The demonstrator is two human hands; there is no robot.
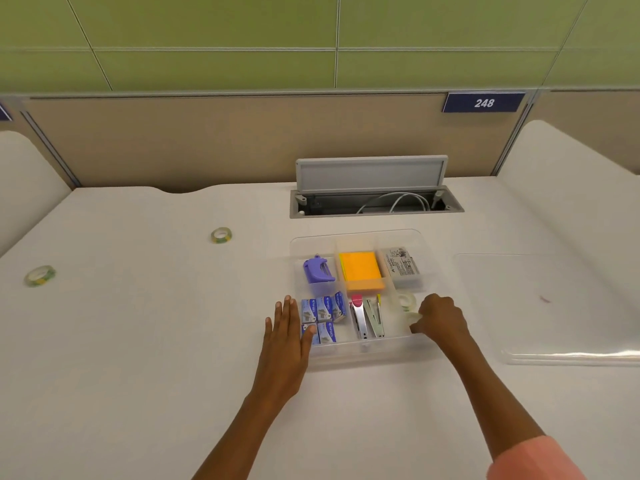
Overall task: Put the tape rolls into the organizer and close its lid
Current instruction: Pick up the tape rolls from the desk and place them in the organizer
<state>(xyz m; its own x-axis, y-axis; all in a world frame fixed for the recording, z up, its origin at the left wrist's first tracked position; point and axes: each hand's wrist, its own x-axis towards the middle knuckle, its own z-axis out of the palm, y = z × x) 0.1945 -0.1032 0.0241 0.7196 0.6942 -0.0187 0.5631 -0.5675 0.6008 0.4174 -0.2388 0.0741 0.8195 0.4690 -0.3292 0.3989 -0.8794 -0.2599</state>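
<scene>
open desk [156,341] left, lid [554,306] (clear) right

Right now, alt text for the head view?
The right hand lowers a tape roll into a clear organizer while the left hand rests flat at its left edge. Two tape rolls lie left; the lid lies right.

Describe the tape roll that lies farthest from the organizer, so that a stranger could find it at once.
Start at the clear organizer in the middle of the white desk and look far left. Two tape rolls lie there; the one you want is nearer the desk's left edge and nearer the person, whereas the other roll sits farther back.
</scene>
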